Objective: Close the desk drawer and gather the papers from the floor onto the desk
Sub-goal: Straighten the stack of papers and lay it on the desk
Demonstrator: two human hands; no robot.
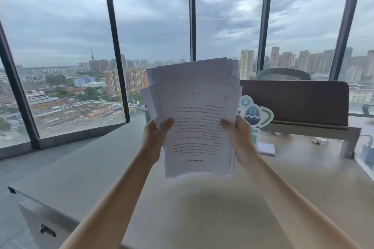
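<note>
While both hands are clenching the papers [197, 119] above the bench [222, 208], the sheets are fanning unevenly. Loose ones at eleven o'clock are risking slipping out.

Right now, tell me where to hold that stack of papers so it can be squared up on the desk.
Keep to the long side edges near mid-height, where the left hand and right hand already pinch the stack of papers, coming in from either side. The sheets stand upright and fan out at the top, so side grips probably leave the bottom edge free to tap on the desk.
</note>
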